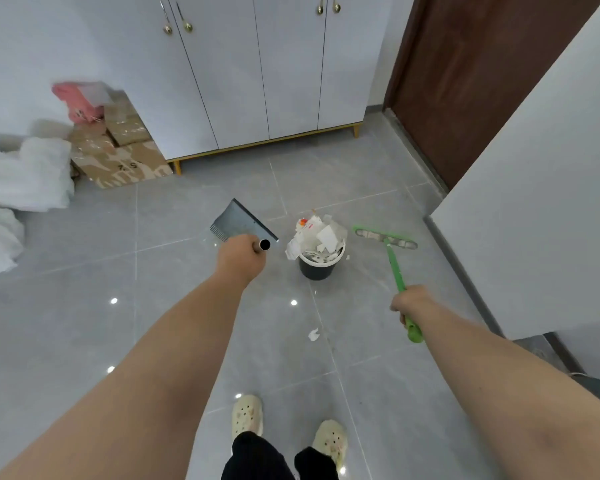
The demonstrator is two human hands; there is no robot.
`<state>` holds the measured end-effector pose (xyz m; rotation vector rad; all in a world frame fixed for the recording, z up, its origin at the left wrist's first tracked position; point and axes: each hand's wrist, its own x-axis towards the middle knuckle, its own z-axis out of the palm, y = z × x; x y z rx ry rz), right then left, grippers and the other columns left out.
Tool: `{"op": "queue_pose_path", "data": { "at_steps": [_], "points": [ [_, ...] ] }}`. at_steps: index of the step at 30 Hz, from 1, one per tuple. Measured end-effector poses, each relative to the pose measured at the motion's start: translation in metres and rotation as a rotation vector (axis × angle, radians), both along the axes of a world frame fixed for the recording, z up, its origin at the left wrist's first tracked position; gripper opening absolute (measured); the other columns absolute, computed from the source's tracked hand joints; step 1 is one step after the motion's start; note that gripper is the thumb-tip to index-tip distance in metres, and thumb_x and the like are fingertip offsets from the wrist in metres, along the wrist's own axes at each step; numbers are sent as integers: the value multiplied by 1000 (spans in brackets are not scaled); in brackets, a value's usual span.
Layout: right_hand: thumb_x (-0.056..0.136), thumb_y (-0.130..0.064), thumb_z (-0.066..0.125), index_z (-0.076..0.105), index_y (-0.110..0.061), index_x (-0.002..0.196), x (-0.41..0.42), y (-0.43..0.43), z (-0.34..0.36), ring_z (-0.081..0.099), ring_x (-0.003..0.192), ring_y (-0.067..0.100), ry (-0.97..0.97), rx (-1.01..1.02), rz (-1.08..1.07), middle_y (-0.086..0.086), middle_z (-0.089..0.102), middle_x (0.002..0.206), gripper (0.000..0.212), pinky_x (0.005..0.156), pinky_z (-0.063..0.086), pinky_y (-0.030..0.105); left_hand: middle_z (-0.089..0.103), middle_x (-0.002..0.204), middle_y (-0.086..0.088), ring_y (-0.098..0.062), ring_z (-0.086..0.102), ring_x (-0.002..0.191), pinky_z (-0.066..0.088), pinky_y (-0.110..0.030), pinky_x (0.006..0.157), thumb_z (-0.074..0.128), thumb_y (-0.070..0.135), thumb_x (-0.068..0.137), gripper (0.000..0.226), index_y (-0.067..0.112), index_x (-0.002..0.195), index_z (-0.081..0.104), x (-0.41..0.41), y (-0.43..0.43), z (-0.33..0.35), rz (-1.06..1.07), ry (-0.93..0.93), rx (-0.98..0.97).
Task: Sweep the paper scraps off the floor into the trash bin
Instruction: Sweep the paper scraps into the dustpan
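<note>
A small dark trash bin (317, 268) stands on the grey tiled floor, heaped with white paper scraps (317, 233) that spill over its rim. My left hand (239, 256) grips the metal handle of a grey dustpan (241, 221), held up just left of the bin. My right hand (411, 303) grips the green handle of a broom (394, 258), whose flat head (385, 238) rests on the floor right of the bin. One white paper scrap (313, 335) lies on the floor between my arms. A tiny scrap (347, 258) sits beside the bin.
White cabinets on gold legs (257, 81) line the far wall. Cardboard boxes (118, 150) with a pink bag (78, 102) and white bags (25, 174) crowd the left. A brown door (465, 81) and a white wall corner (534, 202) close the right. My feet in pale clogs (246, 415) stand below.
</note>
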<state>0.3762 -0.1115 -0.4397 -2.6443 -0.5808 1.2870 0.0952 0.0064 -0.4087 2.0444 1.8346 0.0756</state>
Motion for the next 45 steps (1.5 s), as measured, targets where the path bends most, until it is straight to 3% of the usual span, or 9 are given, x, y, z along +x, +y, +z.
{"op": "queue_pose_path", "data": {
  "at_steps": [4,14,21,24,27,33,38,43,45],
  "points": [
    [88,0,53,52,6,83,10,16,-30,49,43,21,-30,-64,4,14,51,55,7,36,38,21,35,53,-1,-22,36,58,23,-26,47,42,13,89,37,13,54,29,1,3,-38,96,-48,-104],
    [92,-2,47,53,12,117,42,75,-118,47,46,20,-103,-129,179,14,49,62,29,40,34,25,57,71,-13,-25,51,68,41,-31,60,42,26,84,29,4,69,54,-4,22,-130,107,-68,-321],
    [96,-2,41,50,4,116,30,109,-169,44,54,19,-68,-250,436,11,45,65,23,50,38,26,68,85,-11,-29,66,86,44,-28,63,52,12,88,18,12,79,67,-25,19,-157,194,-281,-377],
    [96,-4,42,50,6,126,16,107,-181,62,92,29,-105,-308,555,19,62,103,33,73,45,30,68,85,-14,-28,64,78,41,-22,54,53,10,89,16,16,91,67,-32,15,-162,227,-344,-386],
    [95,-7,45,48,4,131,-2,90,-179,55,118,27,-151,-394,647,16,54,132,38,91,46,29,68,88,-13,-30,67,86,53,-33,69,54,14,88,23,21,109,59,-40,15,-167,336,-400,-386],
    [96,-6,45,50,2,128,-50,36,-172,50,89,20,-144,-459,700,10,61,100,33,69,39,21,62,71,-5,-27,69,74,54,-39,78,59,43,87,34,16,66,56,-36,-4,-162,628,-566,-305],
    [96,-7,44,47,3,127,-107,-38,-181,61,108,23,-96,-493,624,13,58,124,34,69,40,19,47,61,-4,-21,50,57,34,-25,47,54,36,87,33,5,76,50,-70,-23,-161,563,-416,-188],
    [97,-9,41,39,0,133,-171,-98,-175,58,113,21,-16,-410,447,11,55,127,38,83,48,23,55,71,-12,-25,53,65,42,-29,61,51,27,86,17,14,78,56,-113,-39,-157,443,-448,-274],
    [93,-7,43,45,0,129,-182,-103,-173,63,89,21,9,-346,329,12,59,111,36,65,50,25,52,72,-9,-20,46,66,40,-29,63,49,20,87,13,18,76,55,-121,-45,-153,386,-443,-291]
  ]
}}
